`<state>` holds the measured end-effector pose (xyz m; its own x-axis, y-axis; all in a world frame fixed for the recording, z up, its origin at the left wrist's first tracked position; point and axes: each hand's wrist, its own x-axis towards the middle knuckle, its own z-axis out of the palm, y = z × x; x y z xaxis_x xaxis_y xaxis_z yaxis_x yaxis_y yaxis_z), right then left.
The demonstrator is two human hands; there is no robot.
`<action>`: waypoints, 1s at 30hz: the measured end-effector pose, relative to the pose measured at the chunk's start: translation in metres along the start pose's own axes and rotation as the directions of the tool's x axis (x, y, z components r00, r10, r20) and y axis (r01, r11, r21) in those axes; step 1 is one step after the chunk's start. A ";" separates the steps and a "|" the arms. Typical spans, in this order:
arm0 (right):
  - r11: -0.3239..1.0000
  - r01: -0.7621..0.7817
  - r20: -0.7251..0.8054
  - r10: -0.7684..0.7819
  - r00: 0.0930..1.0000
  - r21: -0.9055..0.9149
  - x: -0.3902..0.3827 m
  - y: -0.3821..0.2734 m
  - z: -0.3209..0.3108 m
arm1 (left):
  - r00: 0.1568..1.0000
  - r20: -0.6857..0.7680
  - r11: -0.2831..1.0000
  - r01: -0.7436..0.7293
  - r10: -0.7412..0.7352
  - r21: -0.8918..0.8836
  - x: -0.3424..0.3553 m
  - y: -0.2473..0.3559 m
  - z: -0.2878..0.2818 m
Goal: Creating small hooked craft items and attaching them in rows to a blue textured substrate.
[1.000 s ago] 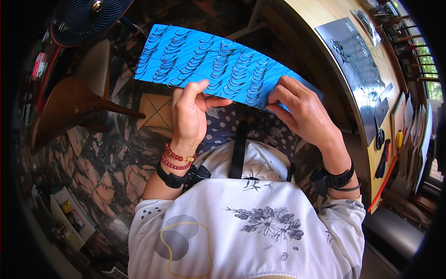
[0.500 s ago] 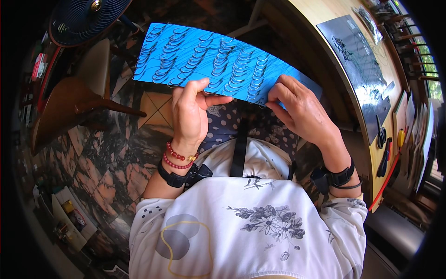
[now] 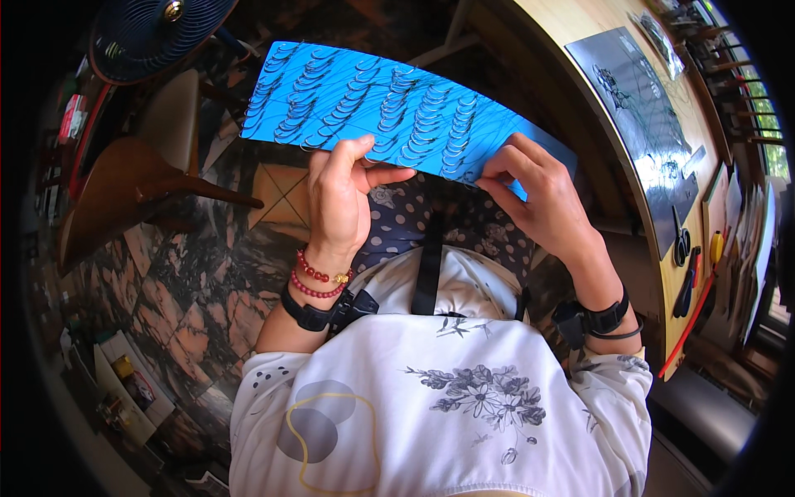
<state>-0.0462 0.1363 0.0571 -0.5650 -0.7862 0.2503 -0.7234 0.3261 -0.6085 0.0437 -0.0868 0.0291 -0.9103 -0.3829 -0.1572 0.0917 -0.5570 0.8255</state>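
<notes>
A long bright blue board (image 3: pixel 331 131) spans the space above my lap. Rows of thin, curved, hook-like pieces (image 3: pixel 424 124) cover it, with fine dark strands trailing across towards its right end. My left hand (image 3: pixel 339 195) grips the board's near edge, its thumb over the rim and index finger stretched along below. At the right part of that edge, my right hand (image 3: pixel 538 186) is closed in a pinch, fingertips against the board beside the last row. Whatever lies between those fingertips is too small to make out.
On my right a wooden table (image 3: pixel 571 66) bears a dark glossy sheet (image 3: pixel 633 108) with tangled strands, scissors (image 3: pixel 681 236) and a red-handled tool (image 3: pixel 694 253). To the left stand a brown chair (image 3: pixel 124 195) and a fan (image 3: pixel 157 37). Patterned tiles (image 3: pixel 190 331) cover the floor.
The board's left end has shifted slightly right and up. My right hand has turned a little at the near edge, its fingertips still pinched. My left hand keeps its grip.
</notes>
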 end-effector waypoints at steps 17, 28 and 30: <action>0.573 -0.394 0.046 0.527 0.849 0.719 0.000 0.009 0.012 | 0.992 0.120 0.999 0.034 -0.031 -0.016 0.043 0.009 -0.004; 0.429 -0.323 -0.022 0.629 0.777 0.843 0.006 0.014 0.025 | 0.941 0.225 0.965 0.227 -0.253 0.134 0.011 -0.018 0.003; 0.443 -0.326 -0.024 0.622 0.783 0.835 0.007 0.013 0.025 | 0.942 0.199 0.954 0.231 -0.269 0.192 0.009 -0.018 0.005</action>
<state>-0.0499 0.1222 0.0319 -0.9016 -0.4001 -0.1645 0.1954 -0.0374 -0.9800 0.0317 -0.0770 0.0156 -0.9629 -0.0643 -0.2619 -0.2007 -0.4780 0.8551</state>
